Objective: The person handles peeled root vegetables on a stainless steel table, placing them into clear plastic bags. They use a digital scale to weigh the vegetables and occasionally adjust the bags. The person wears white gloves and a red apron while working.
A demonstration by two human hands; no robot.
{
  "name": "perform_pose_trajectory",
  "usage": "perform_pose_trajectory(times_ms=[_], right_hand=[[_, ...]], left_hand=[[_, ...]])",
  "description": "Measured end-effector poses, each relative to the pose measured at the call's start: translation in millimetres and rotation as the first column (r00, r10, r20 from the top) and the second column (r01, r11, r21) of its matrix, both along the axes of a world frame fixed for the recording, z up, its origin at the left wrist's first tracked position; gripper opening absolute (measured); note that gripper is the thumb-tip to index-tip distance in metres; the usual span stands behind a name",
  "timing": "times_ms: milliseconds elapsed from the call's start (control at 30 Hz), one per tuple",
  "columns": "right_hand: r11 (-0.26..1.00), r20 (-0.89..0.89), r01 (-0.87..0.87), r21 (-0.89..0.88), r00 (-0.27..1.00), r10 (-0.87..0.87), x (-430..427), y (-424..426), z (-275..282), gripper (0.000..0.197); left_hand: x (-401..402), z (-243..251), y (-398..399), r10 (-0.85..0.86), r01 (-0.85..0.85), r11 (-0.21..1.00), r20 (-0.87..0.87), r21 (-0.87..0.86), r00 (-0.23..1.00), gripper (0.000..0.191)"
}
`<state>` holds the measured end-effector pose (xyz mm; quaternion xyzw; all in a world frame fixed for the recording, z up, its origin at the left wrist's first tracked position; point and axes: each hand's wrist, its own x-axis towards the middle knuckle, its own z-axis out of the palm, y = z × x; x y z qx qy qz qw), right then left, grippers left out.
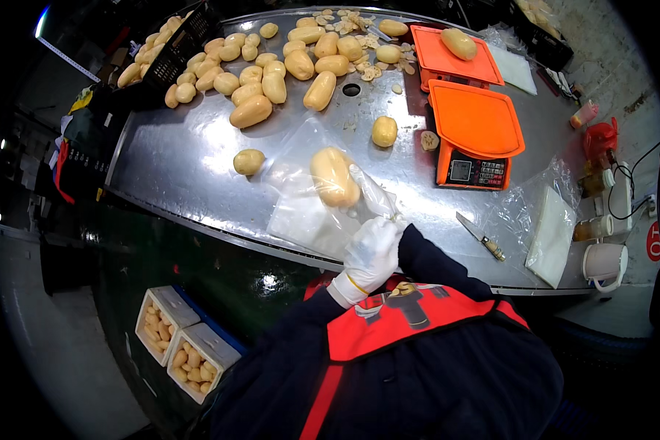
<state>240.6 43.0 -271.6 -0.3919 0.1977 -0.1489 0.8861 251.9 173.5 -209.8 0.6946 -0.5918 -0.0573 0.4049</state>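
A large peeled lotus root (333, 179) lies within a clear plastic bag (289, 159) on the steel table in front of me. White gloves cover both hands. My left hand (371, 253) is closed on the bag's near end, close to my right wrist. My right hand (375, 192) reaches along the root's right side, its fingers against the root. Bag film and glare partly hide those fingers, so their grip is unclear. Under the bag's near part is a stack of flat plastic bags (302, 223). Single short lotus roots sit to the left (248, 162) and right (384, 131).
Many lotus roots (275, 85) and cut slices (352, 22) cover the far table. Two orange scales (476, 121) (434, 47) stand right; the far one bears a root. A knife (481, 236) lies near the right edge. Foam boxes (184, 324) of roots stand on the floor.
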Motion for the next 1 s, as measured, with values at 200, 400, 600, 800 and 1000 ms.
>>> perform_pose_trajectory(times_ms=[200, 400, 600, 800, 1000], right_hand=[[0.975, 0.138, 0.011, 0.223, 0.989, -0.043, 4, 9, 3, 0.057], [0.992, 0.115, 0.043, 0.115, 0.992, -0.057, 8, 14, 5, 0.054], [0.992, 0.070, 0.066, -0.103, 0.996, -0.059, 32, 13, 6, 0.050], [0.909, 0.029, 0.080, -0.410, 0.997, -0.075, 88, 8, 0, 0.047], [0.773, -0.057, 0.111, -0.625, 0.981, -0.187, 144, 5, -23, 0.044]], left_hand=[[21, 8, 3, -0.001, -0.007, 0.998, -0.123, -0.064, 0.992, 0.017], [17, 9, 11, -0.187, 0.189, 0.982, -0.141, 0.005, 0.972, 0.014], [48, 8, 11, -0.154, 0.135, 0.986, -0.233, -0.095, 0.960, 0.015], [74, 0, 15, -0.160, 0.139, 0.985, -0.240, -0.100, 0.958, 0.012], [112, -4, 18, -0.113, 0.102, 0.993, -0.224, -0.058, 0.968, 0.011]])
